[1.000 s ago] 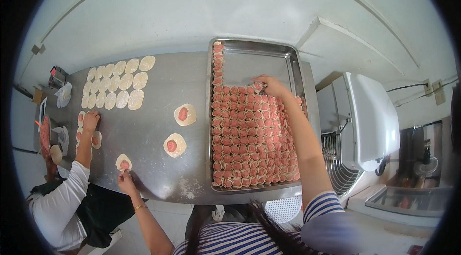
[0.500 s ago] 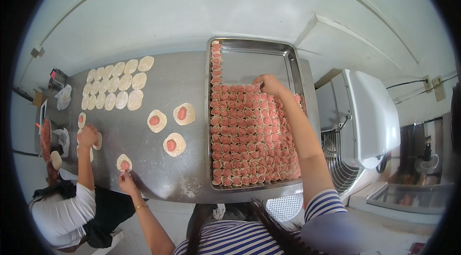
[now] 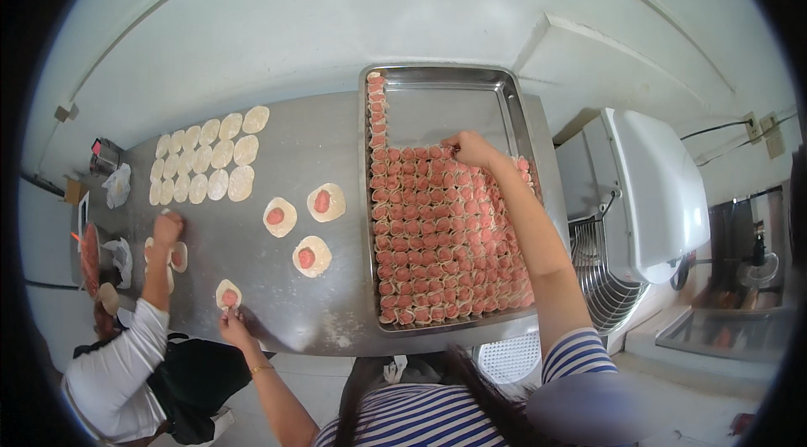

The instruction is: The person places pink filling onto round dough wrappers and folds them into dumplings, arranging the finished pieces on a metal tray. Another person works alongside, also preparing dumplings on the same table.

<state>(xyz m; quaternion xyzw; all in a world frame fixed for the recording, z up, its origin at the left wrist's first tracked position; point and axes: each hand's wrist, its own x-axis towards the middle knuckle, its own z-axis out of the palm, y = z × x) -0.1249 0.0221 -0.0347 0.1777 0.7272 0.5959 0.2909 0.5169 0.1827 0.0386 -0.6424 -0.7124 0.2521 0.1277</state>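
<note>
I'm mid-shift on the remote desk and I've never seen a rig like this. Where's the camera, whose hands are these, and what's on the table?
There is no robot: a person works with bare hands. The view comes from a wide fisheye camera on their head, looking down, so straight edges look bent.

On the grey metal table lie rows of plain, flat, pale dough rounds and three round pale wrappers topped with pink filling. A rectangular silver metal tray carries packed rows of pale dough cups with pink filling.

The left hand's fingers pinch another filled wrapper. The right hand is at a row's end; whether it grips anything is hidden. The far-left hand is a co-worker's.
</note>
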